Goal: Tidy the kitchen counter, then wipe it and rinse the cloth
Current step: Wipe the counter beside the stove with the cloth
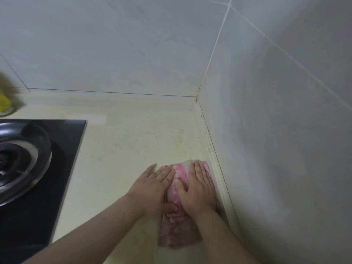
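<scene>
Cloth [180, 173] pressed flat on counter [133, 141] at 5 o'clock, tight by wall edge [214, 168].
L hand [154, 189] & R hand [200, 189] spread flat on top, fingers straight, gripping nothing: prob. to push hard w/ both.

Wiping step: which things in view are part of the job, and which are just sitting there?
In use: cloth, left hand and right hand flat on it, counter.
Idle: stove, blurred yellow item at far left, wall tiles.
</scene>
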{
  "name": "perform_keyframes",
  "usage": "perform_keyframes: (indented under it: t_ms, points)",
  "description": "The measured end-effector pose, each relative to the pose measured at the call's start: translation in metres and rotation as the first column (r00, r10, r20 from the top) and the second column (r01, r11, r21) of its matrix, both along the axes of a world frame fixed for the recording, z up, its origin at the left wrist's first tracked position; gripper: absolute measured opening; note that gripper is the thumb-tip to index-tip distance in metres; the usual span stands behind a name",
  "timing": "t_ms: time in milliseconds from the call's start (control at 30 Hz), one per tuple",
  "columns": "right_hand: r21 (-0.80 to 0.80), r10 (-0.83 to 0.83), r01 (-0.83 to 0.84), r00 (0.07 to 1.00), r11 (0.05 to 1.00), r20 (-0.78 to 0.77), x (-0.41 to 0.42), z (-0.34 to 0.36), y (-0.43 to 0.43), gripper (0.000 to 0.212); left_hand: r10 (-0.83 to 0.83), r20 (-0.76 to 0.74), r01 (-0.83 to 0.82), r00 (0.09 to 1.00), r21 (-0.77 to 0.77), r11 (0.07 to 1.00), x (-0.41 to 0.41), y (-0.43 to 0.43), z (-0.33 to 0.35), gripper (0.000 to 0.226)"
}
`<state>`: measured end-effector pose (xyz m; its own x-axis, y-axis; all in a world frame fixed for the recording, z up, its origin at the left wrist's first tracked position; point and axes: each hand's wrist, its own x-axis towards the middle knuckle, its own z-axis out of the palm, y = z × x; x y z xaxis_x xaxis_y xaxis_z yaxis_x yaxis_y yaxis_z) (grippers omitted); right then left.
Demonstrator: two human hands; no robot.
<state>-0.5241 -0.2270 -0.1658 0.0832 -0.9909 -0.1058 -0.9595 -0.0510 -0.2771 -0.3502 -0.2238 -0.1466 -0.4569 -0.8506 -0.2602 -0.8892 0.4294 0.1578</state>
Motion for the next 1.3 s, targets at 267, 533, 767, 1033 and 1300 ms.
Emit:
perform_keyframes:
  t_ms: [267,533,767,1033,1300]
  points:
    - [-0.017,-0.023,0.023,0.999,1.000,-0.029,0.016,-0.003,-0.059,0.096,-0.025,-0.023,0.024,0.999,-0.033,0.999,0.019,-0.065,-0.006,0.115]
    - [-0.037,-0.026,0.024,0.998,0.999,-0.056,0.027,-0.003,-0.109,0.096,-0.060,-0.034,0.057,0.998,-0.067,0.996,0.031,-0.116,-0.008,0.110]
    - [-0.054,-0.009,0.007,0.999,0.999,-0.043,0.033,-0.005,-0.150,0.096,-0.039,-0.039,0.035,0.998,-0.110,0.993,0.038,-0.153,-0.014,0.114]
    - [-0.055,0.002,-0.004,1.000,0.998,-0.026,0.043,-0.005,-0.195,0.096,-0.016,-0.024,0.014,1.000,-0.100,0.995,0.046,-0.196,-0.010,0.113]
    - [-0.083,0.028,-0.030,0.999,0.996,-0.026,0.053,-0.008,-0.238,0.096,0.019,0.001,-0.018,1.000,-0.092,0.996,0.053,-0.231,-0.006,0.109]
